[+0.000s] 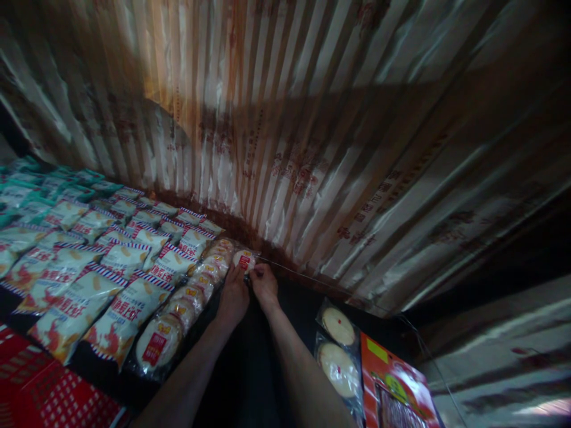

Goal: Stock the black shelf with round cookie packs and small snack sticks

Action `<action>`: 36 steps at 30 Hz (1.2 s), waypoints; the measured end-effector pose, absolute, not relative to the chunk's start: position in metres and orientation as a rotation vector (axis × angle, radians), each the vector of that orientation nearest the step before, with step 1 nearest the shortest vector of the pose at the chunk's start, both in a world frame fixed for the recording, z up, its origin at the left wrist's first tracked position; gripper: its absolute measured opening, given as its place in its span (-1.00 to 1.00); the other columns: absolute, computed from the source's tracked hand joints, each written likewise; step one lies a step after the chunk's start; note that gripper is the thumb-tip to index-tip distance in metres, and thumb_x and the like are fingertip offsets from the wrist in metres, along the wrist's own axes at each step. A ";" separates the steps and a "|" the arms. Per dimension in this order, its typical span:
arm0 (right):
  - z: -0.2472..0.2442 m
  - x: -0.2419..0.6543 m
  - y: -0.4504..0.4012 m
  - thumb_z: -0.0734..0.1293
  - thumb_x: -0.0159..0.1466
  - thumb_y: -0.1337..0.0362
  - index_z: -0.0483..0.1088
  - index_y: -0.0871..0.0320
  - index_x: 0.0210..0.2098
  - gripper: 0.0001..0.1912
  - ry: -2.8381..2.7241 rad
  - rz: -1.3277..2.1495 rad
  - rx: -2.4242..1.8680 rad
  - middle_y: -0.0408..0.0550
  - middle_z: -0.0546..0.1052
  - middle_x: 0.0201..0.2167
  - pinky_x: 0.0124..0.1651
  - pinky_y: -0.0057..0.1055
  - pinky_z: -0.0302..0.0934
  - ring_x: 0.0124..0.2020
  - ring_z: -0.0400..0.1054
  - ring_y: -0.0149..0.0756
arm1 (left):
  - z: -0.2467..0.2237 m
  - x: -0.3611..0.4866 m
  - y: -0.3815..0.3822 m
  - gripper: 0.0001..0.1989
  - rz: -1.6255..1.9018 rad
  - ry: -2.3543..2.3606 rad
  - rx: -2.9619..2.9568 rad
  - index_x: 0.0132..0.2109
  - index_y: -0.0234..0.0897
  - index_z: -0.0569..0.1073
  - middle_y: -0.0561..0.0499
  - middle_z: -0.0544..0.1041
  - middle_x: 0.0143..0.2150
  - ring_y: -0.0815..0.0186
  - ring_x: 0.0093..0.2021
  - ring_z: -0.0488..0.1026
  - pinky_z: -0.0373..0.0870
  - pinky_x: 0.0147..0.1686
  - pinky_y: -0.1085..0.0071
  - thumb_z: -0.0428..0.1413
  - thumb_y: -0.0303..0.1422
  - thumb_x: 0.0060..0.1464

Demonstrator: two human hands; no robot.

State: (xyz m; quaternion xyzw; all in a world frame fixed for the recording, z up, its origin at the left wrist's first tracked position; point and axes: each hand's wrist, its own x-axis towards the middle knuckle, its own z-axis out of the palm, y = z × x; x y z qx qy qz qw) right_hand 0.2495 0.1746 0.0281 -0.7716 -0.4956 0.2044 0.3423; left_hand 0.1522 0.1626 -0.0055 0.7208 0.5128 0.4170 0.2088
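A clear-wrapped round flat cake with a red label lies at the back of the dark tabletop, right of a row of similar overlapping packs. My left hand has its fingers at the near left edge of this pack, gripping it. With curled fingers, my right hand pinches the pack's right edge. The fingertips are partly hidden and small in view. Beside my left forearm runs the row of wrapped round cakes, with a large one at the near end.
Left of the row lie several white snack bags with striped edges, and teal packs farther off. A red basket stands at lower left. Wrapped pale round cakes and an orange packet lie right. A pleated printed sheet hangs behind.
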 end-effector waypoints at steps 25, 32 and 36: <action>0.026 0.252 0.161 0.19 0.13 0.33 0.36 0.19 -0.25 -0.79 -1.183 0.574 -1.819 -0.03 0.51 -0.29 -0.26 -0.50 0.27 -0.35 0.42 -0.37 | 0.011 0.154 0.147 -0.59 1.123 1.471 2.123 0.00 -0.47 0.36 -0.25 0.27 0.17 0.10 0.27 -0.01 0.07 0.20 0.06 -0.12 -0.59 -0.02; 0.030 0.248 0.137 0.19 0.12 0.38 0.39 0.21 -0.26 -0.78 -1.242 0.526 -1.812 -0.02 0.51 -0.30 -0.15 -0.45 0.24 -0.28 0.40 -0.34 | 0.017 0.157 0.138 -0.67 1.125 1.413 2.198 -0.09 -0.48 0.42 -0.28 0.34 0.10 0.11 0.23 0.09 0.12 0.18 0.12 -0.13 -0.55 0.04; 0.044 0.250 0.104 0.18 0.11 0.39 0.40 0.17 -0.31 -0.79 -1.259 0.463 -1.808 -0.04 0.51 -0.30 -0.09 -0.43 0.21 -0.24 0.38 -0.34 | 0.018 0.163 0.118 -0.66 1.114 1.283 2.227 -0.10 -0.44 0.43 -0.26 0.43 0.00 0.14 0.16 0.22 0.22 0.12 0.12 -0.17 -0.51 0.09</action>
